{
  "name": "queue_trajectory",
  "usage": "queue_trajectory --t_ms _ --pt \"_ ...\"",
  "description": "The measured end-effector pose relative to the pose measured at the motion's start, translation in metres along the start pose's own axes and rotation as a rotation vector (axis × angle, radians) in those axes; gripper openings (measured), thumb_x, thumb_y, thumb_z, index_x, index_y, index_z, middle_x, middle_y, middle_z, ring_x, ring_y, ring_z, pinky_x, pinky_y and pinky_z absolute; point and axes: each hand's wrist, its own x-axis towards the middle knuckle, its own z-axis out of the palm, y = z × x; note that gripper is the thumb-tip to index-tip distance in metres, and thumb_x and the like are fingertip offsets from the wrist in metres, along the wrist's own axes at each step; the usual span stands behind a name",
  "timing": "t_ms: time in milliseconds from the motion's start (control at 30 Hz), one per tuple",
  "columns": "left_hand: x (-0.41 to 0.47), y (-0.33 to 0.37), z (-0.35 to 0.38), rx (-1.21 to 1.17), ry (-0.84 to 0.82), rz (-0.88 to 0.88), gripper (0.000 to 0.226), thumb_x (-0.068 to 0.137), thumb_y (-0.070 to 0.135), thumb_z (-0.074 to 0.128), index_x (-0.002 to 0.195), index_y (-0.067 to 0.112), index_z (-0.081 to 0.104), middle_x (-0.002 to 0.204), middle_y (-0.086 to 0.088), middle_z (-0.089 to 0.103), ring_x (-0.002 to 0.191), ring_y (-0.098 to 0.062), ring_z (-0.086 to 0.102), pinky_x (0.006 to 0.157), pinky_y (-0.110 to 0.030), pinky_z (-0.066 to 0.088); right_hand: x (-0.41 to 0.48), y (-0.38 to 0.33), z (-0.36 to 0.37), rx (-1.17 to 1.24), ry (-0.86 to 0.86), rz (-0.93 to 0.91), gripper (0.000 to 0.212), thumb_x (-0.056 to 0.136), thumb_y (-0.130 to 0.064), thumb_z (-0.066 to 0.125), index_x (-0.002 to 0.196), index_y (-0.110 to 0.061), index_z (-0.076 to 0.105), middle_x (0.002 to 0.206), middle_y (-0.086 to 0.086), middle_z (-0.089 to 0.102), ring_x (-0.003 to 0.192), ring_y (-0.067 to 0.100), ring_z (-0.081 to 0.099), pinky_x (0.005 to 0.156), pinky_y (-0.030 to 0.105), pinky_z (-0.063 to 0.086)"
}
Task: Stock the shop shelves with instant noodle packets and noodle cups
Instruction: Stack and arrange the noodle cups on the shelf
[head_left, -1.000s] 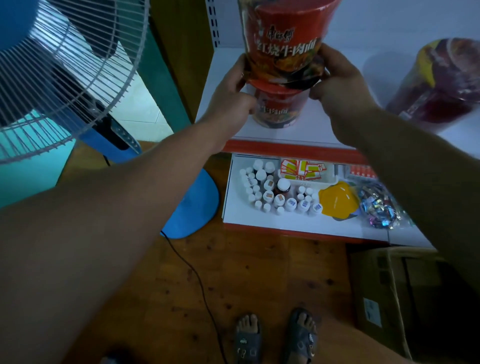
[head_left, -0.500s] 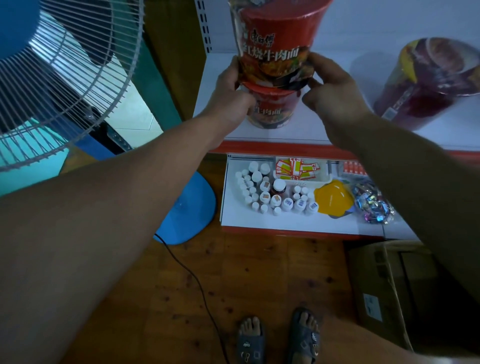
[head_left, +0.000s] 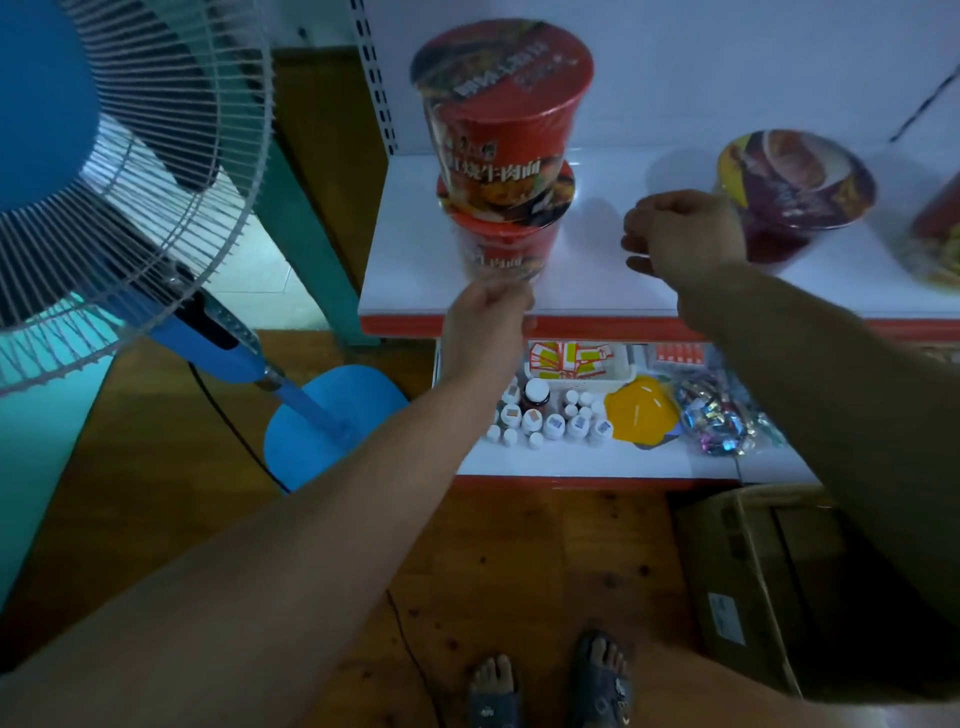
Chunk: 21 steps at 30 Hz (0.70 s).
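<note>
Two red noodle cups stand stacked at the left end of the white shelf (head_left: 597, 291). The upper red cup (head_left: 501, 119) sits on the lid of the lower red cup (head_left: 506, 244). My left hand (head_left: 488, 322) is at the shelf's front edge, its fingers on the base of the lower cup. To the right of the stack my right hand (head_left: 680, 239) hovers over the shelf, loosely curled, holding nothing and touching neither cup. A purple and yellow noodle cup (head_left: 795, 187) stands further right, and another cup (head_left: 940, 244) is cut off by the right edge.
A blue standing fan (head_left: 130, 171) fills the left side, its base (head_left: 332, 421) and cord on the wooden floor. The lower shelf (head_left: 597, 457) holds several small bottles, a yellow item and foil packets. A cardboard box (head_left: 753, 587) sits at the lower right, near my sandalled feet.
Both hands have left the upper cup, which now rests on the lower one. My right hand has moved off to the right; my left hand has dropped to the lower cup's base.
</note>
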Motion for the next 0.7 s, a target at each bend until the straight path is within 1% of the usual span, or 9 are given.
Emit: queue_trajectory --t_ms 100,167,233,300,400,467,533,633,700 --pt "-0.014 0.011 0.026 0.084 -0.114 0.024 0.016 0.09 0.027 0.057 0.079 0.021 0.067 0.089 -0.004 0.073 0.093 -0.024 0.068 0.09 -0.046 0.053 0.0 -0.005 -0.035 -0.168 0.075 -0.022 0.017 0.075 -0.018 0.062 0.059 -0.016 0.066 0.065 0.004 0.066 0.07 0.028 0.068 0.077 0.051 0.058" --pt "-0.021 0.021 0.049 0.148 -0.196 0.048 0.017 0.09 0.028 0.058 0.084 0.018 0.069 0.089 -0.004 0.073 0.091 -0.024 0.068 0.089 -0.045 0.054 0.0 -0.007 -0.065 -0.33 0.139 -0.051 0.016 0.074 -0.026 0.061 0.068 -0.014 0.07 0.072 0.008 0.07 0.079 0.034 0.069 0.079 0.051 0.058" --pt "-0.028 0.032 0.076 0.193 -0.267 0.077 0.015 0.09 0.03 0.058 0.089 0.02 0.07 0.088 -0.001 0.073 0.088 -0.021 0.067 0.086 -0.041 0.054 0.005 -0.005 -0.1 -0.428 0.199 -0.046 0.026 0.074 -0.037 0.06 0.074 -0.013 0.069 0.082 0.013 0.072 0.083 0.037 0.068 0.08 0.05 0.057" --pt "-0.034 0.039 0.106 0.232 -0.315 0.117 0.014 0.09 0.031 0.059 0.092 0.022 0.07 0.089 0.002 0.071 0.088 -0.018 0.066 0.083 -0.037 0.053 0.012 0.003 -0.137 -0.439 0.24 -0.007 0.029 0.073 -0.042 0.06 0.071 -0.013 0.065 0.085 0.016 0.073 0.086 0.039 0.069 0.081 0.051 0.057" --pt "-0.037 0.046 0.154 0.244 -0.351 0.155 0.013 0.09 0.031 0.062 0.097 0.023 0.069 0.092 0.006 0.069 0.09 -0.016 0.065 0.081 -0.035 0.053 0.03 0.022 -0.194 -0.387 0.287 0.077 0.026 0.065 -0.037 0.059 0.068 -0.012 0.066 0.079 0.014 0.073 0.082 0.037 0.07 0.08 0.052 0.058" --pt "-0.035 0.048 0.19 0.279 -0.34 0.213 0.017 0.09 0.031 0.064 0.105 0.025 0.067 0.096 0.01 0.067 0.094 -0.014 0.064 0.081 -0.03 0.051 0.045 0.035 -0.231 -0.297 0.308 0.14 0.022 0.067 -0.034 0.062 0.066 -0.013 0.065 0.071 0.01 0.072 0.073 0.033 0.072 0.076 0.052 0.06" --pt "-0.029 0.046 0.209 0.332 -0.29 0.367 0.024 0.089 0.03 0.065 0.112 0.023 0.066 0.106 0.008 0.066 0.103 -0.014 0.062 0.087 -0.03 0.049 0.052 0.044 -0.247 -0.228 0.321 0.194 0.026 0.076 -0.036 0.066 0.066 -0.012 0.065 0.066 0.008 0.07 0.064 0.027 0.071 0.074 0.049 0.061" --pt "-0.013 0.044 0.249 0.59 -0.124 0.74 0.043 0.078 0.032 0.063 0.117 0.014 0.066 0.12 -0.004 0.064 0.116 -0.026 0.056 0.099 -0.041 0.046 0.065 0.06 -0.279 -0.042 0.281 0.307 0.031 0.077 -0.042 0.076 0.078 -0.013 0.067 0.069 0.006 0.066 0.058 0.02 0.066 0.067 0.037 0.061" --pt "0.005 0.044 0.267 0.784 -0.046 0.835 0.056 0.074 0.037 0.059 0.124 0.011 0.064 0.129 -0.009 0.06 0.124 -0.035 0.051 0.105 -0.048 0.04 0.077 0.071 -0.297 0.022 0.259 0.352 0.04 0.078 -0.046 0.075 0.087 -0.008 0.066 0.073 0.008 0.067 0.061 0.021 0.067 0.067 0.036 0.06"
